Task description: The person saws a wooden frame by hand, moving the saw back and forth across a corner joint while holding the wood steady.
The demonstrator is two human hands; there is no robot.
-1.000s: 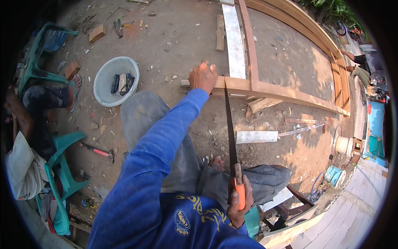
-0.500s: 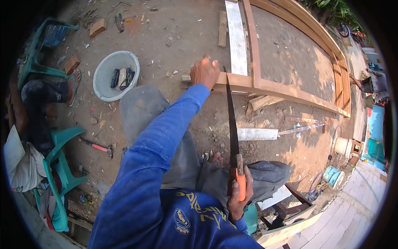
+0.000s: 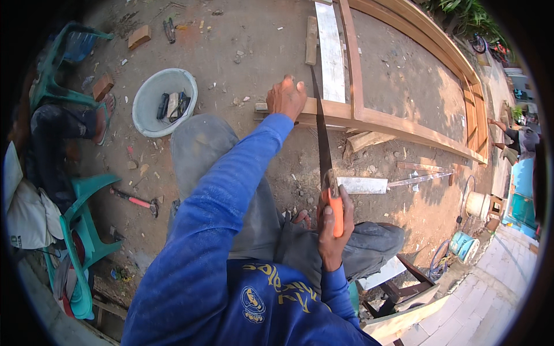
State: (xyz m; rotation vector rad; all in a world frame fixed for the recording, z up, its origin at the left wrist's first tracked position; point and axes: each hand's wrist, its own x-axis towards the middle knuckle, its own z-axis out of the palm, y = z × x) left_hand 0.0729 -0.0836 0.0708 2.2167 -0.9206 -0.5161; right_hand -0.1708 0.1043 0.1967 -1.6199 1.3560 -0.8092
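Observation:
My right hand (image 3: 334, 222) is closed round the orange handle of a hand saw (image 3: 324, 138). Its long dark blade points away from me and crosses the beam of a wooden frame (image 3: 381, 123) near the beam's left end. Just left of the blade, my left hand (image 3: 287, 98) grips that beam end from above, fingers wrapped over the wood. A pale, worn board (image 3: 330, 57) lies beyond the beam, touching or close to it; a short wood block (image 3: 311, 40) is beside the board.
On the left stand a whitish basin (image 3: 136, 109) holding tools, a hammer (image 3: 138, 200) and green plastic chairs (image 3: 95, 251). A seated person's leg (image 3: 52, 132) shows there. Wood offcuts (image 3: 369, 140) and a metal square (image 3: 420, 179) lie right of my knees. Another person (image 3: 519, 141) is at far right.
My right hand has pushed the saw forward, away from me, so more blade reaches past the beam. My left hand stays on the beam end.

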